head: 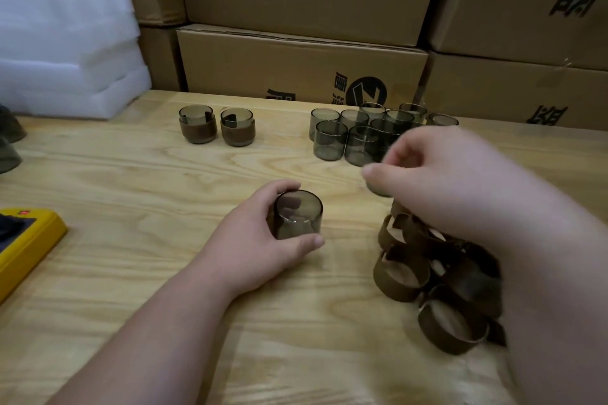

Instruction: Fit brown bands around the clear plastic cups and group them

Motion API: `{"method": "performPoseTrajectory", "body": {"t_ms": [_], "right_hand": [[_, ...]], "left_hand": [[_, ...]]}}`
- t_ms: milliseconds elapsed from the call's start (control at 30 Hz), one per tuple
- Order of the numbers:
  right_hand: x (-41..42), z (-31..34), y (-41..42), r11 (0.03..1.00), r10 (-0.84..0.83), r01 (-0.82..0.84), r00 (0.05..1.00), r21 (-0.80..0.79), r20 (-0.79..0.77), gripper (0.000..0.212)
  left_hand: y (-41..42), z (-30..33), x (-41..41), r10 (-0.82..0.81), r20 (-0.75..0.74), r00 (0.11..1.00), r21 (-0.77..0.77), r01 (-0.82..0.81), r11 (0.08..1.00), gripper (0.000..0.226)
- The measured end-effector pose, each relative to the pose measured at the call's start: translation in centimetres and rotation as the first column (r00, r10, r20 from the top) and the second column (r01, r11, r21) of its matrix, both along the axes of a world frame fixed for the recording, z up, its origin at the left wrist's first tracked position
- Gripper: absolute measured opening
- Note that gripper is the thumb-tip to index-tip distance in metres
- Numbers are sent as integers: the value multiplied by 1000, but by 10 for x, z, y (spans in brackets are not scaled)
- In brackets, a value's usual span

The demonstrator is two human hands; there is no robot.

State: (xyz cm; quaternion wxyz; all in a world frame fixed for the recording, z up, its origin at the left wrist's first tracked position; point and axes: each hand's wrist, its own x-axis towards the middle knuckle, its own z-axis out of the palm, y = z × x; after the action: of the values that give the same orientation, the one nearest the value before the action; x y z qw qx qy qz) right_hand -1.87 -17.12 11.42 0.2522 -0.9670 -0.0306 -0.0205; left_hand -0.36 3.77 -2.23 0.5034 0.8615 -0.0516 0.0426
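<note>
The left hand (260,240) is gripping a bare cup (298,214) on the wooden table (131,174), fingers curled behind it and the thumb lying across its near side; the cup is standing upright, near the middle of the table. The right hand (437,174) is hanging blurred above the band pile (434,276), its fingers curled and the thumb reaching left; something small and dark is showing under the thumb, but whether the hand is holding anything cannot be told. The brown bands are lying in a loose heap at the right, partly hidden under the right forearm. Behind the right hand, a cluster of bare cups (358,131) is standing at the far right of the table. Two banded cups (217,125) are sitting side by side at the far centre-left, well apart from the cluster. A yellow device (29,240) is lying at the left edge, white foam (65,43) is stacked at the far left, and cardboard boxes (302,59) are lining the back.
</note>
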Motion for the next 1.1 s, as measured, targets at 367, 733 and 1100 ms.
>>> {"method": "performPoseTrajectory", "body": {"t_ms": [367,733,1100], "right_hand": [[11,-11,-22,974,-169,96,908,-203,-384,39],[11,-7,-29,974,-143,92,959,-209,-244,18],[11,-11,-21,965,-211,141,921,-222,-329,36]], "left_hand": [[3,3,0,130,104,986,-373,-82,924,27],[3,1,3,197,112,974,-387,-140,911,33],[3,3,3,184,118,976,-442,-114,890,43]]}}
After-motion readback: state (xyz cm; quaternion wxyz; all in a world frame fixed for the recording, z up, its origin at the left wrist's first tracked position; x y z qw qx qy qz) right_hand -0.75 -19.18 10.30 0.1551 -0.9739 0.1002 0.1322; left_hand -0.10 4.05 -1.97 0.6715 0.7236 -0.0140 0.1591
